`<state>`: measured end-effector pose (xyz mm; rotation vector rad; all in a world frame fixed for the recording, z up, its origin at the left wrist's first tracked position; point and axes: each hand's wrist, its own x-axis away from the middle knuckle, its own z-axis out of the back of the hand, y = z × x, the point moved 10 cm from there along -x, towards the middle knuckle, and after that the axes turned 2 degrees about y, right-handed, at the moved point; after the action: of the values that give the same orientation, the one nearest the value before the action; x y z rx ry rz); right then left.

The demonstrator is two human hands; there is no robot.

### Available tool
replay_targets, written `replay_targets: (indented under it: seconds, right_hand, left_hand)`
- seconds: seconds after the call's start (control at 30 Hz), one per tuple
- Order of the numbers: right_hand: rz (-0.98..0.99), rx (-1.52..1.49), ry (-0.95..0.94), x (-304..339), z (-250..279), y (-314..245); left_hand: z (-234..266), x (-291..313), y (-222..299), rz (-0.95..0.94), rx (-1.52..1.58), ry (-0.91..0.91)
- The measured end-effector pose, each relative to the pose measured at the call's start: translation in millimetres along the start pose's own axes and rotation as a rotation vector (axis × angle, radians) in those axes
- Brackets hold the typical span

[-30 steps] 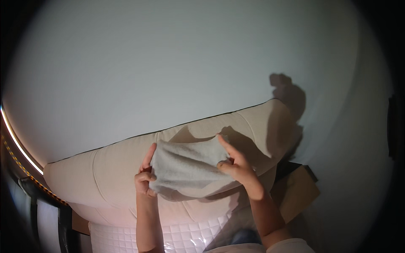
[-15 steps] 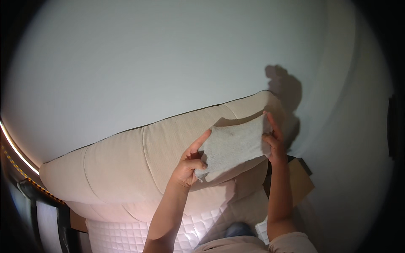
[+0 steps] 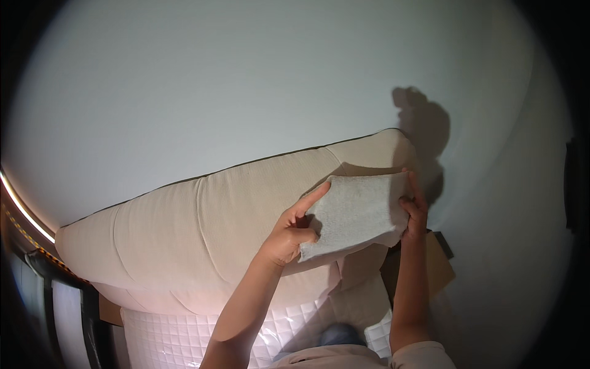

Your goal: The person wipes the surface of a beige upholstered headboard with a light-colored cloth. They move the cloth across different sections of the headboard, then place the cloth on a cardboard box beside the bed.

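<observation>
A light grey cloth is stretched out flat between my two hands, in front of a padded cream headboard. My left hand grips its left edge, the forefinger extended along the upper corner and the thumb pressed on the face of the cloth. At the opposite edge my right hand holds the cloth the same way, thumb across it and forefinger pointing up. The fingers behind the cloth are hidden. Its lower edge sags slightly toward the right.
The cream padded headboard runs along a pale wall. Below it lies a quilted white cover. A brown cardboard-like box stands right of the right forearm. Dark-framed items stand at the lower left.
Both hands have shifted a little to the right with the cloth. It now looks tauter and flatter, with its upper edge straighter. My view has turned slightly.
</observation>
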<state>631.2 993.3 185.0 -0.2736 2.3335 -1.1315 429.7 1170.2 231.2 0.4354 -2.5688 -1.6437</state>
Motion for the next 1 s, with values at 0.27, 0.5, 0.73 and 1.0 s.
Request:
replay_targets:
  seconds: [0.27, 0.5, 0.73, 1.0]
  right_hand:
    - [-0.094, -0.014, -0.120, 41.5, 6.2, 31.7]
    - [-0.029, -0.145, 0.100, -10.5, -23.8, -13.5]
    - [0.040, -0.294, -0.318, -7.3, -12.6, 15.6]
    - [-0.170, -0.453, -0.387, -21.9, -87.2, 27.3]
  left_hand:
    - [12.6, 49.1, -12.2, -0.035, -0.056, -0.041]
    - [0.7, 0.0, 14.1, -0.128, 0.024, -0.041]
    - [7.0, 16.5, -6.9, -0.118, 0.082, -0.020]
    - [53.5, 49.7, 35.0, -0.288, 0.088, 0.189]
